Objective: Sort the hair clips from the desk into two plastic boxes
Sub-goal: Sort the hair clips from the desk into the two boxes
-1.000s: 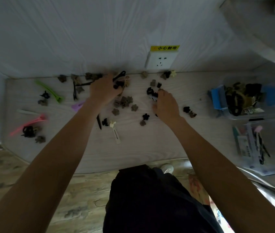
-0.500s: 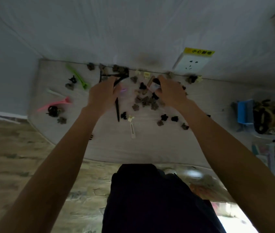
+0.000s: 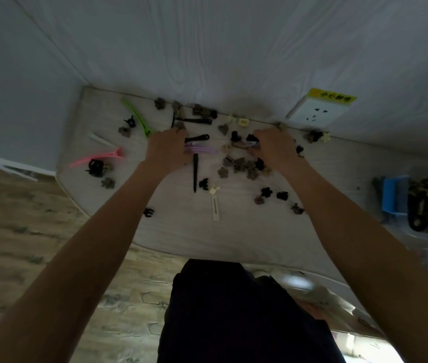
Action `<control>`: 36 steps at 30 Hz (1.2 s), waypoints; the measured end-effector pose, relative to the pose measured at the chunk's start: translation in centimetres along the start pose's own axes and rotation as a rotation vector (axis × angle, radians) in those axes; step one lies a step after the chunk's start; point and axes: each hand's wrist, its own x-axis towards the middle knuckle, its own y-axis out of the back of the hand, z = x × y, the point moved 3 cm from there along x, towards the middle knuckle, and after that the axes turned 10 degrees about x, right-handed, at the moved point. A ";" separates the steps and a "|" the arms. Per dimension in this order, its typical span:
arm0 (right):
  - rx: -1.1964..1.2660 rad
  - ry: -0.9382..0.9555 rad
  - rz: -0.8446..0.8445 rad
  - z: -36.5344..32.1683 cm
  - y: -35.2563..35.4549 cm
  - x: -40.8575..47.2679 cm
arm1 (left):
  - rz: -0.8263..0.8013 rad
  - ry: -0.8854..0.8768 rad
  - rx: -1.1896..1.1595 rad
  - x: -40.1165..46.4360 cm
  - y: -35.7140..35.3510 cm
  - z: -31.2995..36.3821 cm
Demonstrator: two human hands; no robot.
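On the pale wood-grain desk (image 3: 181,231), seen from the head camera, small hair clips lie scattered from the back wall to mid-surface. Both arms reach forward. The left hand (image 3: 167,148) lies knuckles-up with its fingers curled down beside a purple snap clip (image 3: 202,148) and a black clip (image 3: 198,138); whether it grips anything cannot be told. The right hand (image 3: 275,148) has its fingers curled on a small bundle of clips (image 3: 248,145), dark and light pieces pinched together. A long black clip (image 3: 195,174) lies between the arms, with a white snap clip (image 3: 215,208) nearer the desk's front edge. A green duckbill clip (image 3: 137,117) and a pink duckbill clip (image 3: 97,158) lie at the left. Brown flower claw clips (image 3: 239,165) cluster under the right hand. At the far right a clear plastic box (image 3: 417,203) holds dark clips and a blue piece. A wall socket (image 3: 317,113) sits behind the desk.
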 end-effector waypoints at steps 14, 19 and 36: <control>0.226 -0.160 0.047 0.9 0.2 -2.3 | 0.241 0.120 -0.272 -2.8 2.8 -0.3; 0.285 -0.002 0.090 -1.5 0.7 -2.8 | 0.128 0.295 -0.325 -7.3 0.8 1.3; -0.208 0.340 -0.008 -11.6 -1.2 6.0 | -0.067 0.309 -0.228 -7.2 -2.3 1.2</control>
